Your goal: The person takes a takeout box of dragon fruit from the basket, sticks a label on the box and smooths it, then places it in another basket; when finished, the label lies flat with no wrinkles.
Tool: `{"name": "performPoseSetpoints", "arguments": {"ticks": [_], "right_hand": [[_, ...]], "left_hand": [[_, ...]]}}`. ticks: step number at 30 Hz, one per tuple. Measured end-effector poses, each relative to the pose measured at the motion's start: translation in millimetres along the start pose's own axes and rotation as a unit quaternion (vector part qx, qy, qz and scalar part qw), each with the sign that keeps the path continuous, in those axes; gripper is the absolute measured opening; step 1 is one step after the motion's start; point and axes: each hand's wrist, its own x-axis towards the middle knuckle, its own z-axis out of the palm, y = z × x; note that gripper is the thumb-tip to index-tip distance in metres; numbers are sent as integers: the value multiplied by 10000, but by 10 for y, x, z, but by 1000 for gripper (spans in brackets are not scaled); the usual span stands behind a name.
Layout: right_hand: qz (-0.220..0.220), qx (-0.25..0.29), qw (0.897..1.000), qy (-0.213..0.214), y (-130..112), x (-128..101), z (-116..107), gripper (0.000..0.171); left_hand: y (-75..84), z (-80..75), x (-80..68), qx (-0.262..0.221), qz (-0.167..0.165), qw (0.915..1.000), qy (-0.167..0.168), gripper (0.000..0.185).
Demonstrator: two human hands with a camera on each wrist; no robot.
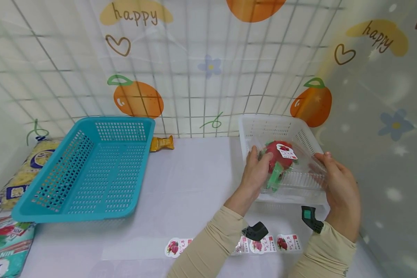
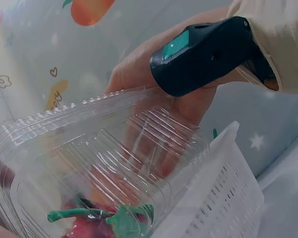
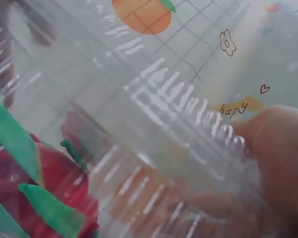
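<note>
A clear plastic clamshell box (image 1: 307, 179) holds a red dragon fruit (image 1: 276, 150) with green leaf-like scales. Over the fruit shows a white label (image 1: 287, 151) with a small fruit picture. My left hand (image 1: 253, 173) grips the box's left side, thumb toward the fruit. At the opposite side, my right hand (image 1: 344, 189) holds the box, with fingers visible through the plastic in the left wrist view. Both hands keep the box tilted over the white basket (image 1: 244, 129), which it partly covers. Close up in the right wrist view, the ribbed wall of the box blurs.
A teal basket (image 1: 132, 214) stands at the left. Beside it lie an orange-yellow wrapped snack (image 1: 162, 143), a yellowish bag (image 1: 22, 170) and a green-red packet (image 1: 7, 243). Several fruit labels (image 1: 288, 242) lie in a row near the front, partly behind the left sleeve. A curtain (image 1: 180, 58) hangs behind.
</note>
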Motion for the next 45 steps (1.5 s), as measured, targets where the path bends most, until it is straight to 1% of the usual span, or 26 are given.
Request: {"name": "performPoseSetpoints", "arguments": {"ticks": [7,12,19,24,27,33,38,45], "right_hand": [[232,33,9992,337,-20,0,12,79],[317,88,9982,508,-27,8,35,78],[485,41,9955,813,-34,26,80,75],[520,-94,9945,902,-42,31,98,73],[519,-74,9944,916,-41,46,103,73],[432,101,9954,845,-33,62,109,73],[290,424,9958,759,-16,73,107,75],[236,933,9896,1071,3,101,112,65]], "left_hand": [[-1,-8,9,-39,40,10000,-53,77],[0,-14,9,0,55,9999,-99,76],[-5,-16,2,53,42,10000,-65,77],[-2,-20,-2,6,59,9999,-116,77],[-13,-20,7,-43,101,9998,-141,77],[-26,-20,15,54,140,9998,-113,79],[-28,-11,14,82,99,9999,-48,77],[-45,57,8,-4,38,10000,33,73]]}}
